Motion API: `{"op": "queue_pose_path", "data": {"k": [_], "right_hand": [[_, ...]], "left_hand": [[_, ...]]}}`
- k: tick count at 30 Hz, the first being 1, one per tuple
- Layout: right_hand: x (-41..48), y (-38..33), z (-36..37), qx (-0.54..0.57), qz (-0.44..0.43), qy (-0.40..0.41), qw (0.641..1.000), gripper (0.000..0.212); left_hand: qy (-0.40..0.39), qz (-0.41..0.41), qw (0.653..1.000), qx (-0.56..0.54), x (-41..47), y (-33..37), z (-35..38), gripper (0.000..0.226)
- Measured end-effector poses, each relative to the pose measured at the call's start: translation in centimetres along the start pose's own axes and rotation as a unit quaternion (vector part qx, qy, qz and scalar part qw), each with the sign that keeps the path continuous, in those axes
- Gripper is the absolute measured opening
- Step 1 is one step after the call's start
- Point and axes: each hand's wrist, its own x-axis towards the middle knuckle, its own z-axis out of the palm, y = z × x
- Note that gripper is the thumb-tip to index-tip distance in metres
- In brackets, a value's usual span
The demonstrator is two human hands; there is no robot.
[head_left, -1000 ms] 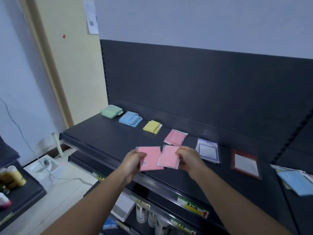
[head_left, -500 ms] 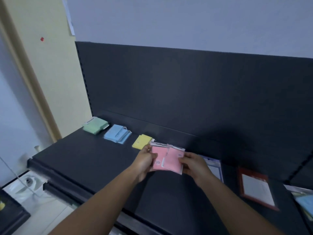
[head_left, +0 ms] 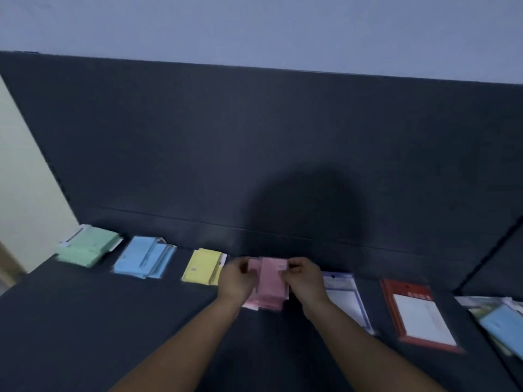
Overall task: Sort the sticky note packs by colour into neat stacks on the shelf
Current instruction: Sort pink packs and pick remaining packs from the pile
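Note:
Pink sticky note packs (head_left: 269, 287) lie on the dark shelf (head_left: 99, 321) near its back panel. My left hand (head_left: 237, 280) grips their left edge and my right hand (head_left: 304, 280) grips the right edge, both at the pink pile. To the left stand a yellow stack (head_left: 202, 266), a blue stack (head_left: 144, 260) and a green stack (head_left: 87, 248), in a row. The image is blurred, so the finger positions are unclear.
Right of the pink pile lie a purple-framed pack (head_left: 346, 298) and a red-framed pack (head_left: 418, 312). At the far right edge is a loose heap with a blue pack (head_left: 502, 326). A dark back panel (head_left: 254, 151) rises behind the row.
Both hands have carried the pink packs forward from the shelf's front to the back row, down onto the pink pile beside the yellow stack. The camera has moved closer and tilted up.

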Motion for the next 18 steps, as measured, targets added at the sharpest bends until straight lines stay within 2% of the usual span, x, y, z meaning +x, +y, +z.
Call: {"op": "queue_pose_path", "data": {"k": [2,9,13,18], "right_hand": [[0.3,0.5,0.9,-0.006,0.006,0.035,0.999,0.017],[0.3,1.4,2.2,-0.016,0.015,0.106,0.994,0.015],[-0.8,1.6,1.5,0.021,0.005,0.136,0.99,0.019],[-3.1,1.5,-1.6,-0.001,-0.023,0.167,0.986,0.013]], "left_hand": [[-0.041,0.008,0.999,0.025,0.5,-0.5,-0.2,0.024],[-0.113,-0.02,0.993,-0.024,1.6,-0.8,-1.1,0.028],[-0.105,-0.006,0.994,-0.014,1.2,-0.7,-1.3,0.031],[-0.033,0.095,0.994,0.054,0.1,0.5,-0.9,0.044]]}}
